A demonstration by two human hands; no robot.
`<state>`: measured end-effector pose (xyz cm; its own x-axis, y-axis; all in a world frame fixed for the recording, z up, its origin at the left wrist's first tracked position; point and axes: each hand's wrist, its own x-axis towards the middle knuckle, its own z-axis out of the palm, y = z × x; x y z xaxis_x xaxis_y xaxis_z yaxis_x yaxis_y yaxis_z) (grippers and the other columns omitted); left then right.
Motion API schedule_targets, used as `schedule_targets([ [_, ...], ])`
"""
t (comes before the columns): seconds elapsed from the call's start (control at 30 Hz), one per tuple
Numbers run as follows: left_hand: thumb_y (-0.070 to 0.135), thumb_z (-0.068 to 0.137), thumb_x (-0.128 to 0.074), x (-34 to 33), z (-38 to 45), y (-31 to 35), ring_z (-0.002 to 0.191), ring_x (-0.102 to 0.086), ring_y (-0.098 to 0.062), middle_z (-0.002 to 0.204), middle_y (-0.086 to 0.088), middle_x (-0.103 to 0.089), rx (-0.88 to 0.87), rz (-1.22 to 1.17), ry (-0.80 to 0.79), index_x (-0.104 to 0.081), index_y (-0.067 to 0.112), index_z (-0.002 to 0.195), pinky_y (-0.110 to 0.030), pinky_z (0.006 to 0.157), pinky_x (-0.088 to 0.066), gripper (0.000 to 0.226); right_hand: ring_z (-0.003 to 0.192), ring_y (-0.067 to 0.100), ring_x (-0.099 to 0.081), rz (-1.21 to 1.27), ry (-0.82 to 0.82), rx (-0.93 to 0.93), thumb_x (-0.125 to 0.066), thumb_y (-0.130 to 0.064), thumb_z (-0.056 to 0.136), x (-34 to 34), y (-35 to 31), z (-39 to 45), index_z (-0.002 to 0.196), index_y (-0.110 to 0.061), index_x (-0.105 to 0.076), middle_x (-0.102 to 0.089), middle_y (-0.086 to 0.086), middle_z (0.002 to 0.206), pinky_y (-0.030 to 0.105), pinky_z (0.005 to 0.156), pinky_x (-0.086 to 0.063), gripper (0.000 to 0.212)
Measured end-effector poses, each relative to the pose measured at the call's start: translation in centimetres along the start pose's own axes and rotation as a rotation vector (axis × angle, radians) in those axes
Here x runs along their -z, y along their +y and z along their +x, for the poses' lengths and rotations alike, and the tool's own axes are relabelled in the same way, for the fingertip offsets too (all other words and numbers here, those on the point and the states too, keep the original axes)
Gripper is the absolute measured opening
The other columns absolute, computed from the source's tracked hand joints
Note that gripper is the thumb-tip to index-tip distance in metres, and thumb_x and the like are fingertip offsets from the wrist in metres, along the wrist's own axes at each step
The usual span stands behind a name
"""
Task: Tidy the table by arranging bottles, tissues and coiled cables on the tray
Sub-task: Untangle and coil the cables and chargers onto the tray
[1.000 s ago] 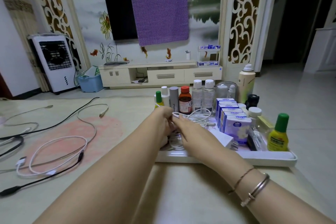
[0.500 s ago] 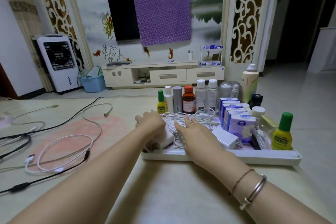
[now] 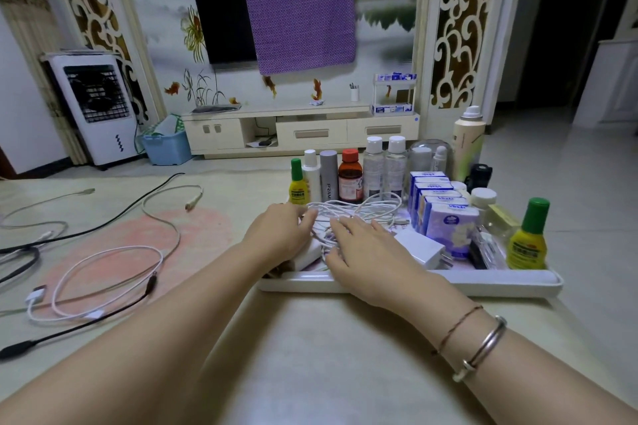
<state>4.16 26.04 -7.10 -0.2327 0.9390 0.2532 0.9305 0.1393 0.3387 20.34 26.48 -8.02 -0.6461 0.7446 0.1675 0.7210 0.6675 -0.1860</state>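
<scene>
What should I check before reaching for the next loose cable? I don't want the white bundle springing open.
1. White cable bundle inside the tray: ok.
2. Both hands flat on it, left hand, right hand: ok.
3. Bundle tied: cannot tell.
4. Tissue packs upright: ok.
5. Bottle row standing: ok.
6. Loose white cable still on the table: not ok.

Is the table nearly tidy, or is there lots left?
About halfway. Done: bottles and tissue packs stand in rows on the tray. In hand: the left hand and right hand press a white cable bundle down onto the tray. Left: loose cables still sprawl across the table.
</scene>
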Motion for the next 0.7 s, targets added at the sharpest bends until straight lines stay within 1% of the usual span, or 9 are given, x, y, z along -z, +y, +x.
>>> schedule_targets([
  [0.03, 0.045, 0.100, -0.035, 0.1, -0.1, -0.1, 0.097, -0.061, -0.028, 0.103, -0.010, -0.070, -0.021, 0.001, -0.028, -0.069, 0.023, 0.109, -0.030, 0.071, -0.043, 0.042, 0.141, 0.023, -0.024, 0.010, 0.022, -0.011, -0.028, -0.032, 0.099, 0.1, -0.2, -0.1, 0.150, -0.011, -0.023, -0.030, 0.008, 0.153, 0.036, 0.116, -0.012, 0.056],
  [0.07, 0.048, 0.099, -0.034, 0.1, -0.1, -0.1, 0.091, -0.061, -0.027, 0.097, -0.009, -0.070, -0.042, 0.005, -0.056, -0.070, 0.024, 0.097, -0.030, 0.067, -0.040, 0.043, 0.136, 0.023, -0.030, 0.018, 0.046, -0.024, -0.029, -0.033, 0.099, 0.3, -0.2, -0.2, 0.148, -0.010, -0.028, -0.037, 0.008, 0.148, 0.035, 0.113, -0.018, 0.054],
  [0.13, 0.050, 0.098, -0.034, 0.2, 0.0, -0.2, 0.078, -0.058, -0.027, 0.076, -0.007, -0.065, -0.063, 0.023, -0.078, -0.059, 0.022, 0.067, -0.032, 0.058, -0.036, 0.049, 0.126, 0.024, -0.038, 0.009, 0.077, -0.035, -0.029, -0.035, 0.099, 0.4, -0.5, -0.3, 0.141, -0.010, -0.038, -0.045, 0.008, 0.138, 0.034, 0.104, -0.027, 0.049],
  [0.23, 0.048, 0.099, -0.035, 0.1, -0.1, 0.0, 0.073, -0.056, -0.028, 0.064, -0.004, -0.057, -0.052, 0.038, -0.057, -0.052, 0.018, 0.059, -0.032, 0.054, -0.034, 0.052, 0.120, 0.024, -0.041, -0.012, 0.087, -0.030, -0.029, -0.036, 0.099, 0.2, -0.5, -0.3, 0.133, -0.011, -0.046, -0.047, 0.008, 0.131, 0.034, 0.098, -0.030, 0.046],
  [0.27, 0.046, 0.099, -0.035, 0.1, -0.1, 0.1, 0.077, -0.058, -0.028, 0.070, -0.006, -0.061, -0.056, 0.051, -0.045, -0.059, 0.019, 0.065, -0.033, 0.058, -0.038, 0.050, 0.120, 0.024, -0.041, -0.006, 0.087, -0.032, -0.030, -0.037, 0.099, 0.1, -0.4, -0.3, 0.132, -0.011, -0.046, -0.047, 0.008, 0.131, 0.034, 0.099, -0.030, 0.045],
  [0.33, 0.045, 0.100, -0.034, 0.2, -0.2, 0.1, 0.092, -0.062, -0.029, 0.094, -0.010, -0.071, -0.075, 0.085, 0.005, -0.071, 0.022, 0.098, -0.035, 0.074, -0.048, 0.043, 0.123, 0.025, -0.039, 0.005, 0.109, -0.036, -0.031, -0.039, 0.099, 0.1, -0.3, -0.3, 0.133, -0.012, -0.046, -0.044, 0.007, 0.135, 0.034, 0.102, -0.028, 0.046],
  [0.4, 0.044, 0.100, -0.034, 0.4, -0.4, 0.3, 0.106, -0.060, -0.026, 0.115, -0.007, -0.069, -0.082, 0.062, 0.059, -0.063, 0.027, 0.123, -0.036, 0.086, -0.049, 0.041, 0.132, 0.025, -0.032, -0.004, 0.141, -0.031, -0.030, -0.040, 0.099, -0.1, -0.2, -0.3, 0.139, -0.013, -0.042, -0.037, 0.009, 0.146, 0.035, 0.109, -0.021, 0.049],
  [0.53, 0.043, 0.100, -0.035, 1.1, -0.5, 0.3, 0.121, -0.054, -0.023, 0.132, -0.004, -0.060, -0.060, -0.021, 0.087, -0.054, 0.025, 0.134, -0.037, 0.097, -0.044, 0.043, 0.147, 0.017, -0.010, 0.009, 0.183, 0.000, -0.027, -0.038, 0.100, -0.1, 0.0, -0.3, 0.150, -0.015, -0.026, -0.018, 0.006, 0.159, 0.037, 0.120, -0.005, 0.054],
  [0.7, 0.037, 0.101, -0.036, 2.6, -2.0, 0.3, 0.125, -0.050, -0.022, 0.137, -0.002, -0.056, -0.086, -0.078, 0.085, -0.054, 0.022, 0.134, -0.035, 0.102, -0.040, 0.040, 0.146, 0.014, -0.009, 0.026, 0.249, 0.035, -0.029, -0.033, 0.101, 0.2, -0.5, -0.9, 0.149, -0.016, -0.027, -0.021, 0.002, 0.158, 0.033, 0.119, -0.004, 0.051],
])
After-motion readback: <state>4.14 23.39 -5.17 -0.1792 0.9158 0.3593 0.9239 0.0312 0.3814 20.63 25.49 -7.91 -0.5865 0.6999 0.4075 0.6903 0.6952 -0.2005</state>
